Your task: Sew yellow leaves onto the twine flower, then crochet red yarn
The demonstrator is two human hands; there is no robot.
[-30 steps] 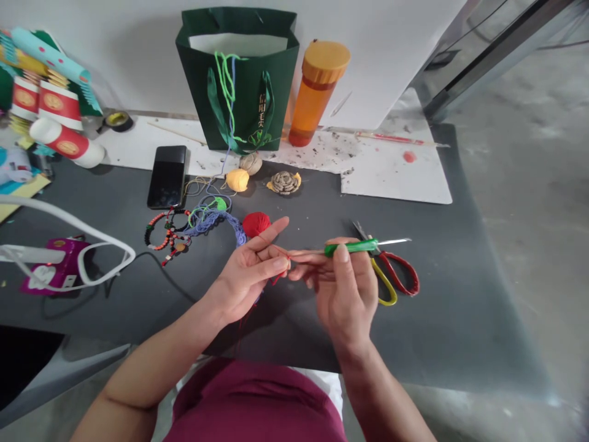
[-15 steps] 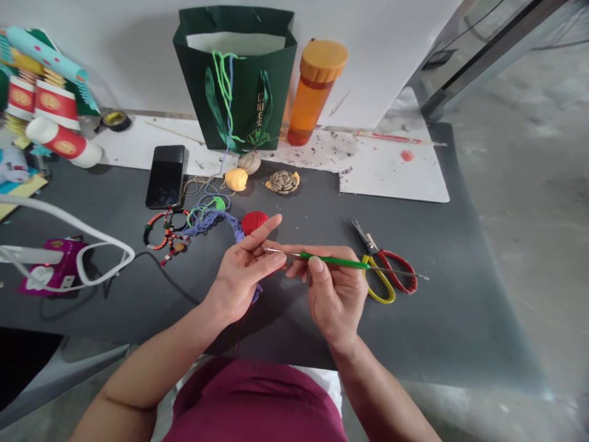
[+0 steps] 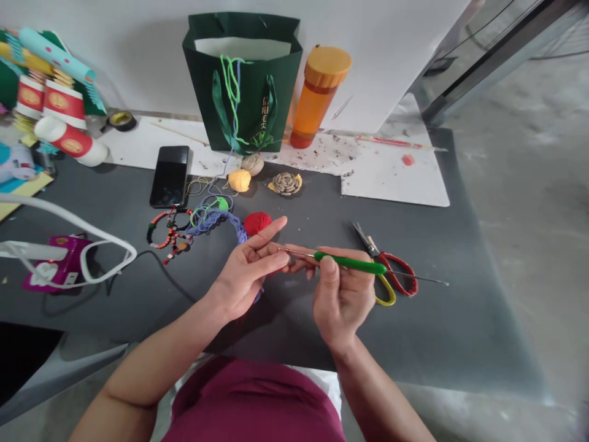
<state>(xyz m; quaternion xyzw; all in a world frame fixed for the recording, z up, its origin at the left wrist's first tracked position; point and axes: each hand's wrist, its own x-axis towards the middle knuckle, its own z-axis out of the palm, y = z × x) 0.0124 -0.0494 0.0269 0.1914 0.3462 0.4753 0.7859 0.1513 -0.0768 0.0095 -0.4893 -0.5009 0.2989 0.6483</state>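
Observation:
In my right hand (image 3: 345, 294), a crochet hook with a green handle (image 3: 352, 263) is gripped between thumb and fingers. Its thin metal tip reaches left to the fingertips of my left hand (image 3: 242, 276), while the other metal end sticks out to the right. My left thumb and middle finger pinch together at the hook tip, with the index finger stretched out; a thin strand crosses that finger. What they pinch looks like fine red yarn, mostly hidden. Just behind the left hand lies a red yarn ball (image 3: 256, 223), beside tangled purple yarn (image 3: 214, 221).
Scissors (image 3: 380, 255) with red and yellow handles lie beyond my right hand. Farther back are a phone (image 3: 169, 177), a yellow yarn ball (image 3: 239, 180), a crocheted flower (image 3: 285, 183), a green paper bag (image 3: 248, 92) and an orange bottle (image 3: 317, 101). Beaded bracelets (image 3: 168, 230) lie left.
My right hand has shifted slightly right with the crochet hook, drawing the tip a little to the right. The left hand stays nearly in place, and the view has shifted slightly.

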